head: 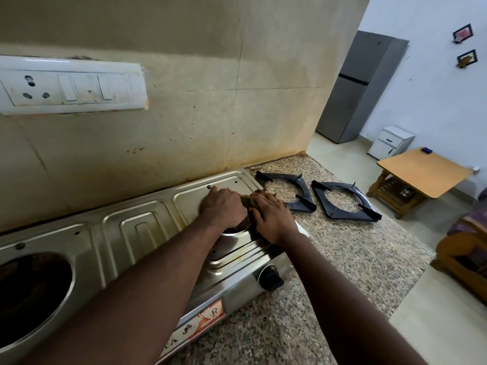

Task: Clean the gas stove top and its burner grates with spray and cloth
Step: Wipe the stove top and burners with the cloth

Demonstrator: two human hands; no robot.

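Note:
The steel gas stove top lies along the wall on the granite counter. Both my hands are over its right burner opening. My left hand is curled over the burner, which it mostly hides. Beside it my right hand grips a brownish cloth, bunched between the two hands. The left burner opening is bare and dark. Two black burner grates lie off the stove on the counter to its right. No spray bottle is in view.
A black knob sticks out of the stove's front. The speckled counter ends at the right over a tiled floor. A white switchboard is on the wall. Beyond stand a grey fridge, a wooden table and a white cabinet.

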